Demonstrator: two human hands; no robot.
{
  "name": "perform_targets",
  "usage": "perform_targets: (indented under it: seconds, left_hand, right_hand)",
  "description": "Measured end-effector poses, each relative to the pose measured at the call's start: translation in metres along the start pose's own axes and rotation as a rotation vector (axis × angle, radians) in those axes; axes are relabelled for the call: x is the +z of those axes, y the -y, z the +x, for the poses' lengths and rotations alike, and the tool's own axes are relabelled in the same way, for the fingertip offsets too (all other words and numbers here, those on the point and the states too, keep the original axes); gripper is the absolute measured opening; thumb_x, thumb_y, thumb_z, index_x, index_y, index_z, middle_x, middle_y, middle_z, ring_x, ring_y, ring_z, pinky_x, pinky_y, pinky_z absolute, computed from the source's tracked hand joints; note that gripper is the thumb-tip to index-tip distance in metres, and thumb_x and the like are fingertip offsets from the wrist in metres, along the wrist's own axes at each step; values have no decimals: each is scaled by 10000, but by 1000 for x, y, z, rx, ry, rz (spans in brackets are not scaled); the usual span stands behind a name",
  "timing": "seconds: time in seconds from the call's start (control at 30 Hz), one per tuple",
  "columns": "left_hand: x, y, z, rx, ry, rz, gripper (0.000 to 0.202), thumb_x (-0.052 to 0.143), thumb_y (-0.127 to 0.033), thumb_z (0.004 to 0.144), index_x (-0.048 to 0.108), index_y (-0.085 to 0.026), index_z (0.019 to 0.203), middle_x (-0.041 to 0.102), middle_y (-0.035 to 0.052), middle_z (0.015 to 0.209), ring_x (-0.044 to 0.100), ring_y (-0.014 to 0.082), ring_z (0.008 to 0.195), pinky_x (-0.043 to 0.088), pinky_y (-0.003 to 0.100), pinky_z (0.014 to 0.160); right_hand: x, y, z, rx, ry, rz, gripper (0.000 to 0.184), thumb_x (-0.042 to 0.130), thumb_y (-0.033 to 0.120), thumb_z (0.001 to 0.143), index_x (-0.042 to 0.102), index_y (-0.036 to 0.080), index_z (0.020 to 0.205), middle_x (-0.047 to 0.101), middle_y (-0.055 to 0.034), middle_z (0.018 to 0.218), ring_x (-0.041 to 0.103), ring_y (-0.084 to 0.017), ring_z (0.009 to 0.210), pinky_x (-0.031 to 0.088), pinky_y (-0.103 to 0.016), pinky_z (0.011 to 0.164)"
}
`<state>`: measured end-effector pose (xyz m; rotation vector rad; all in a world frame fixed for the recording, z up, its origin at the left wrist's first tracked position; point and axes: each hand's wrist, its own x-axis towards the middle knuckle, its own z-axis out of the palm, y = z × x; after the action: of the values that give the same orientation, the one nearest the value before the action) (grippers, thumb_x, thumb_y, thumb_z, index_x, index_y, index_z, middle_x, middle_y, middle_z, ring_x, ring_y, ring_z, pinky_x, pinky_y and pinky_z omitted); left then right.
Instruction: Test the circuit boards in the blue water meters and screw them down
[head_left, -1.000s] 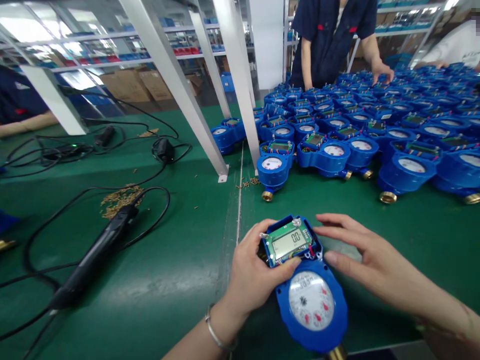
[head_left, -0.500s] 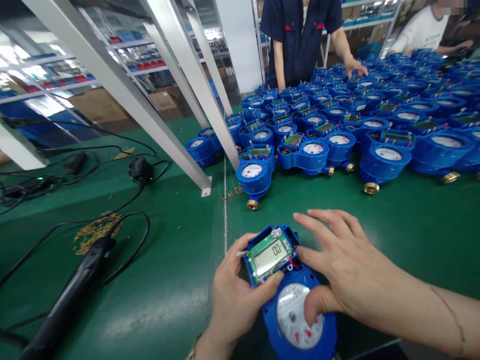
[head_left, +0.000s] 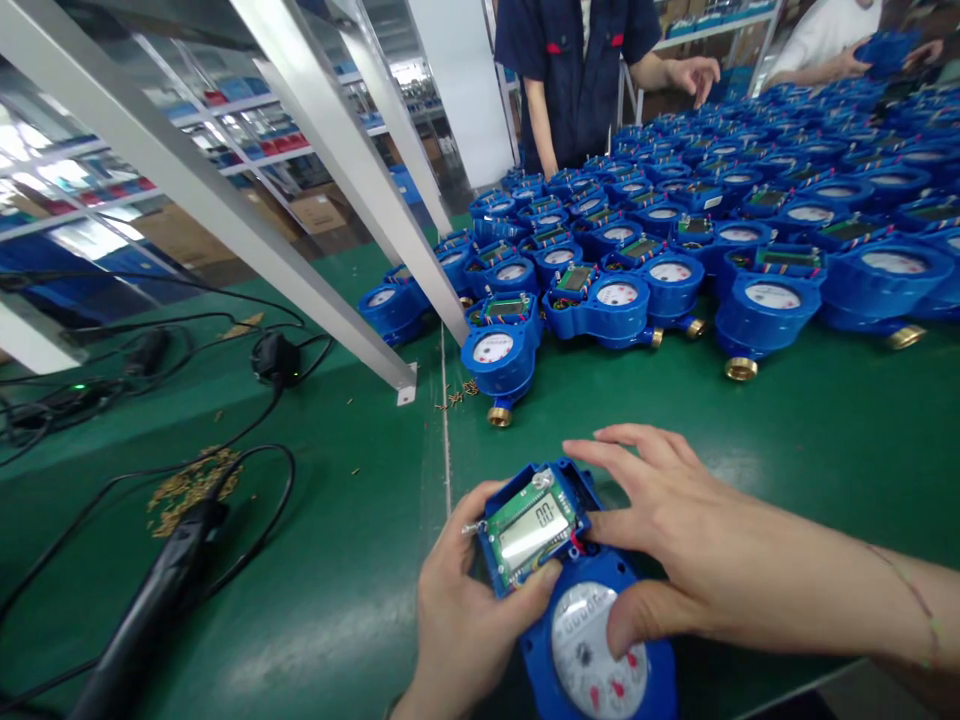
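A blue water meter (head_left: 592,640) lies under both my hands at the bottom of the view, with its round glass dial (head_left: 589,650) facing up. Its open top end shows a green circuit board with an LCD (head_left: 531,530) reading zeros. My left hand (head_left: 480,600) is shut on the blue housing around that board, with the thumb along its lower edge. My right hand (head_left: 697,540) reaches across from the right, its fingers spread, one finger against the housing and the thumb on the dial glass. The meter's lower end is cut off by the frame.
Many blue meters with brass ends (head_left: 675,240) crowd the green bench (head_left: 337,620) ahead. A black electric screwdriver (head_left: 154,590), cables and loose brass screws (head_left: 193,488) lie left. White posts (head_left: 330,190) rise nearby. Two co-workers (head_left: 570,70) stand beyond, one holding a meter.
My right hand has come in onto the meter, its thumb now on the dial. The meter sits lower and further left in view, and the whole scene has shifted as my head moved.
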<state>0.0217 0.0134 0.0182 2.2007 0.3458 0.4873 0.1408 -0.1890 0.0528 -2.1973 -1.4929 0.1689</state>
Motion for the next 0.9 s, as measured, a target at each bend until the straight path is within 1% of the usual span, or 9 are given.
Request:
perform_targets:
  seconds: [0.1,0.2,0.3,0.4,0.5,0.63,0.7,0.8,0.9]
  left_hand:
    - [-1,3,-1,10,12,33,570,741,-502,692,566,-233,1163,691,55,1015,687,247,902,591,398,832]
    - [-1,4,0,16,14,43,582,743,-503,696,556,-237,1178,689,56,1027,686,243,903,590,394,832]
    - [0,3,1,22,0,41,576,736,-520,695,565,-232,1163,693,61,1023,687,248,901,592,400,824]
    - [1,0,2,16,3,28,577,744,-513,689,567,-232,1161,693,61,1032,685,250,915,585,408,848]
    - [1,-2,1,9,10,0,576,753,-488,687,565,-231,1166,691,59,1047,684,245,926,580,398,864]
    - [1,-1,0,9,7,-6,566,756,-466,683,573,-215,1156,689,57,1033,682,246,924,578,393,866]
    - [0,0,0,14,8,-3,550,753,-451,685,577,-211,1148,687,55,1031,680,244,928,577,387,862]
    - [1,1,0,15,7,-13,544,749,-442,691,571,-220,1154,680,50,1040,675,235,926,575,380,854]
    - [2,-1,0,19,8,-20,541,758,-425,689,565,-241,1160,669,38,1053,661,226,943,559,381,875]
  right_hand:
    - [4,7,-8,16,-130,-144,518,511,701,812,657,309,1119,443,-57,1436,364,-353,1293,395,-562,977]
    - [14,12,-9,-5,-237,-296,747,530,774,737,634,190,1193,478,-115,1415,379,-370,1272,360,-547,993]
    - [24,15,-4,-15,-265,-348,967,441,877,677,622,95,1216,465,-174,1422,361,-378,1300,293,-535,1043]
    - [27,16,3,-20,-258,-326,1092,308,928,664,611,42,1225,456,-212,1418,362,-364,1321,261,-518,1073]
    - [22,14,9,4,-188,-254,1048,282,912,692,629,68,1208,428,-218,1437,311,-362,1370,239,-534,1096]
    - [10,9,15,-1,85,-10,803,326,851,756,729,201,1004,234,-146,1557,193,-413,1419,228,-600,1088]
    - [6,7,19,-13,193,87,779,322,837,774,716,230,1062,134,-129,1585,155,-437,1424,202,-623,1095]
    - [5,5,25,-14,248,124,830,315,838,779,639,217,1222,72,-145,1590,110,-441,1432,154,-647,1109]
    - [5,6,28,-7,254,104,823,313,839,782,688,190,1122,57,-114,1597,93,-426,1441,145,-658,1114]
